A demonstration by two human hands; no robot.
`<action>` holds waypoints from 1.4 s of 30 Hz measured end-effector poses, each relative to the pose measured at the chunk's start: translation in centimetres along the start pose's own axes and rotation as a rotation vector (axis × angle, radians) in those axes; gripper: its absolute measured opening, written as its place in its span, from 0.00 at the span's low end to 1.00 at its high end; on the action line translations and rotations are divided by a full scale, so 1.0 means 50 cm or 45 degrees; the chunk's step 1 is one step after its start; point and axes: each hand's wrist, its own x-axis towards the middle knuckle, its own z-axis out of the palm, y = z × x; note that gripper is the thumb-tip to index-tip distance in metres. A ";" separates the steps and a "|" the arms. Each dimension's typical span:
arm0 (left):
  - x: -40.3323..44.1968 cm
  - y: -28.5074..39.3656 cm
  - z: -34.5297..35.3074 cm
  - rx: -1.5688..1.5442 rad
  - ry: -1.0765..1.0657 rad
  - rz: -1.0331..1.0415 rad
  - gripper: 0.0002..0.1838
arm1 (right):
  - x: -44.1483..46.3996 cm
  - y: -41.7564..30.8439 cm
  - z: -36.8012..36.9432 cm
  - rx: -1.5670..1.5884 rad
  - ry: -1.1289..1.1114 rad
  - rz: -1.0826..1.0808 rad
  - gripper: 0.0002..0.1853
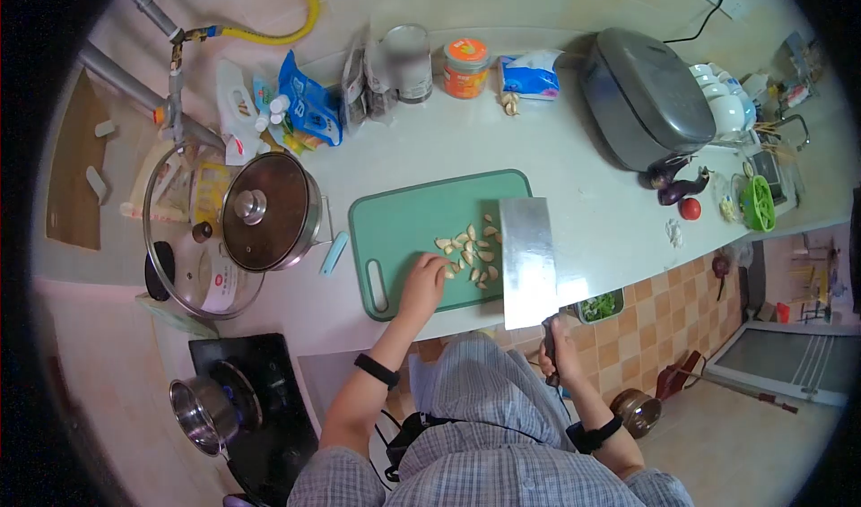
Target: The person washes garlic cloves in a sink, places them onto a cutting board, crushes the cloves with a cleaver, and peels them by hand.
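Several peeled garlic cloves lie scattered over the right half of a green cutting board. My left hand is low over the board at the left of the cloves, its fingers drawn together, with a garlic clove at the fingertips. In my right hand is the dark handle of a cleaver, gripped beyond the counter's front edge. Its broad, shiny blade reaches over the board's right edge, and hides part of the board.
A lidded pot stands left of the board near a light-blue-handled tool. A saucepan is on the stove. Behind are an orange-lidded jar, a tissue pack and a grey appliance. Eggplants and a tomato lie at right.
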 end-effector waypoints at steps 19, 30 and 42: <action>-0.059 -0.039 -0.064 -0.015 0.228 -0.214 0.11 | 0.089 0.047 0.095 -0.153 0.027 0.016 0.35; -0.045 -0.025 -0.057 -0.116 0.213 -0.332 0.12 | 0.001 -0.053 -0.035 0.093 -0.139 -0.235 0.36; -0.072 -0.022 -0.053 0.086 -0.026 -0.159 0.09 | 0.052 0.038 0.074 -0.098 -0.195 -0.053 0.33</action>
